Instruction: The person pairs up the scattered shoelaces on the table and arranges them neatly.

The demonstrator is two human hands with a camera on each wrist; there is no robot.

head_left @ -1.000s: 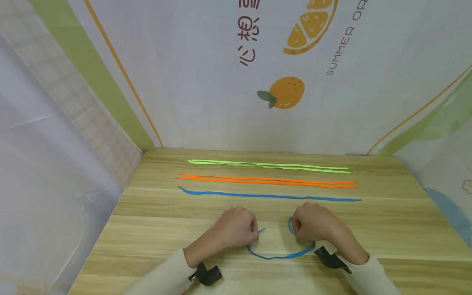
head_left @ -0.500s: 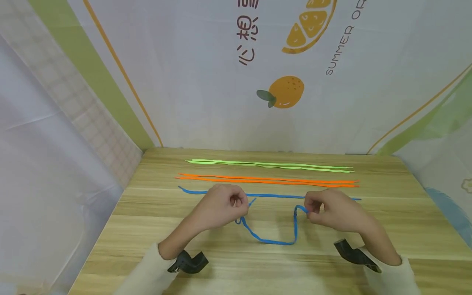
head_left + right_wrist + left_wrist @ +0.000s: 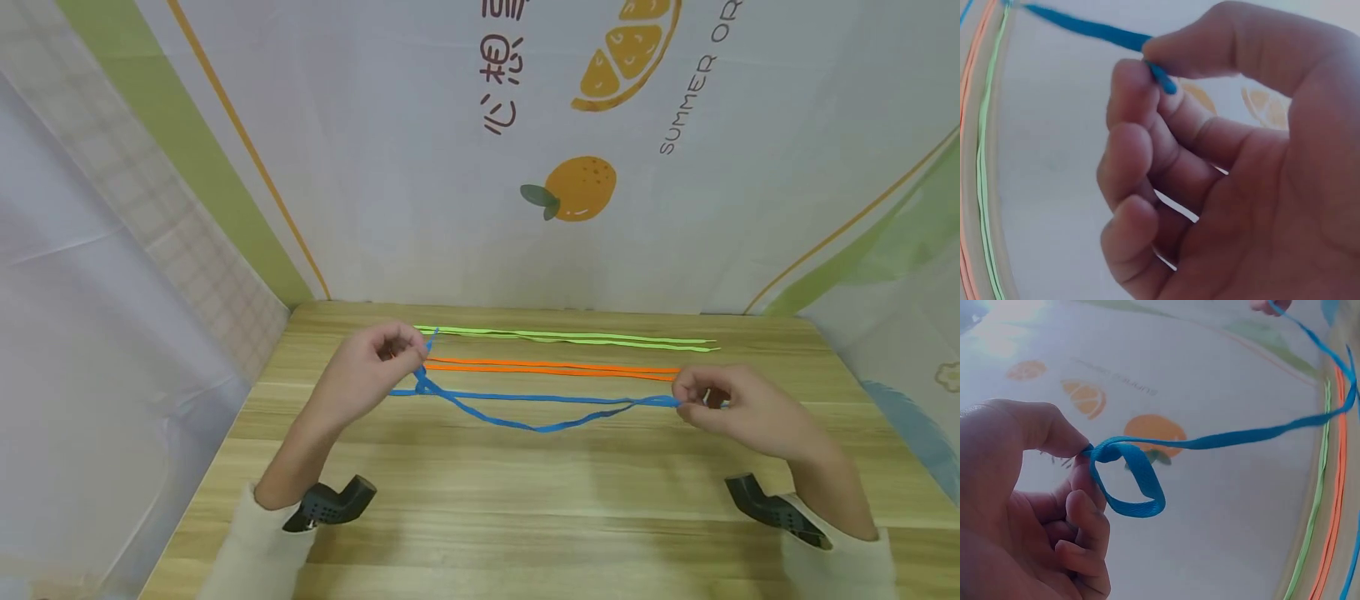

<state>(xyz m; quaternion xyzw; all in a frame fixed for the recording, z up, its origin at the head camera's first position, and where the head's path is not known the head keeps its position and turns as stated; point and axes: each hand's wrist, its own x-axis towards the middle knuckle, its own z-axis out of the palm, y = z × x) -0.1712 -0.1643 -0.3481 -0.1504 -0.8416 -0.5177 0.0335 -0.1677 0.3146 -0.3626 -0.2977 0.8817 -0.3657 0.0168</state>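
A flat blue shoelace (image 3: 542, 429) hangs in a shallow sag between the two hands, raised over the table. My left hand (image 3: 371, 367) pinches it near one end between thumb and forefinger; a short tip sticks up past the fingers. Just below that pinch the lace forms a small loop (image 3: 1147, 478), clear in the left wrist view. At the other end, my right hand (image 3: 738, 408) pinches the lace, and its tip (image 3: 1163, 80) pokes out under the thumb in the right wrist view. A second blue shoelace (image 3: 517, 397) lies straight on the table behind the held one.
Beyond the blue lace, two orange shoelaces (image 3: 555, 369) lie side by side, and farther back two green shoelaces (image 3: 570, 338). All rest on a wooden table (image 3: 517, 508). A white printed curtain (image 3: 420, 208) hangs behind the table's far edge.
Both hands have moved forward and apart, lifting the blue shoelace from near the table front and drawing it out longer. The laces lying on the table have stayed put.
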